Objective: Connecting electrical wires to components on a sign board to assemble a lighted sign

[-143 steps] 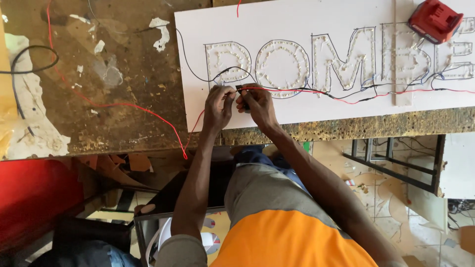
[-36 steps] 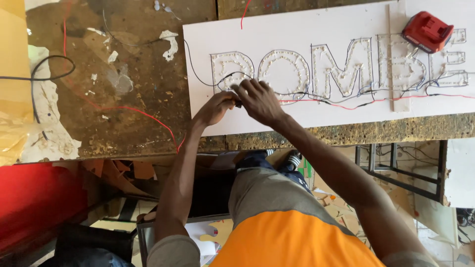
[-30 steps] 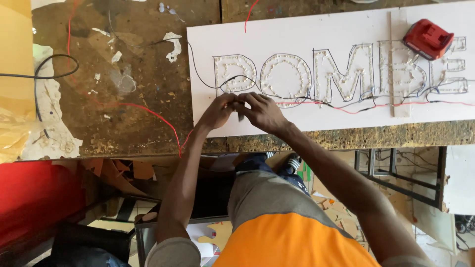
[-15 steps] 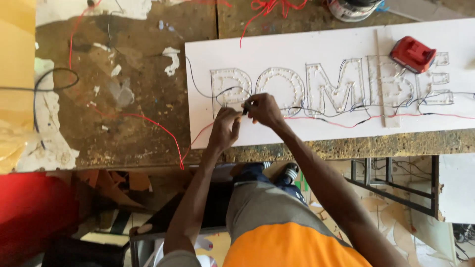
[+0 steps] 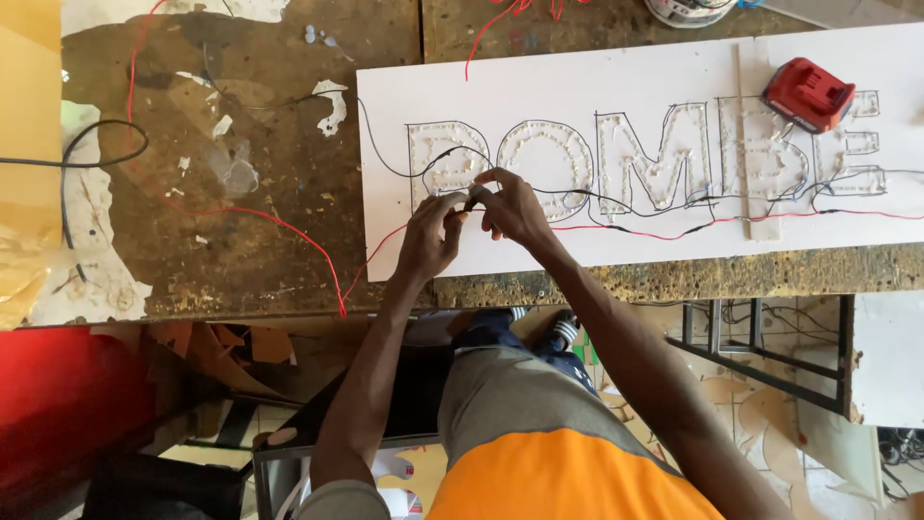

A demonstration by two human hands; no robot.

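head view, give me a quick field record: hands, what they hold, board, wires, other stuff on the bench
left hand: fingertips pinched on the dark wire end
right hand: pinching the same dark wire end
white board: flat on the worn bench, large outlined letters
red wire: runs over bench and board
black wire: loops by the first letter
red battery pack: lies on the board, far right

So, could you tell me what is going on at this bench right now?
A person is bent over a white sign board with outlined letters, lying on a worn workbench. The left hand and right hand meet over the first letters, pinching a thin dark wire between the fingertips. Red and black wires run across the board, and a red battery pack sits near its far end.
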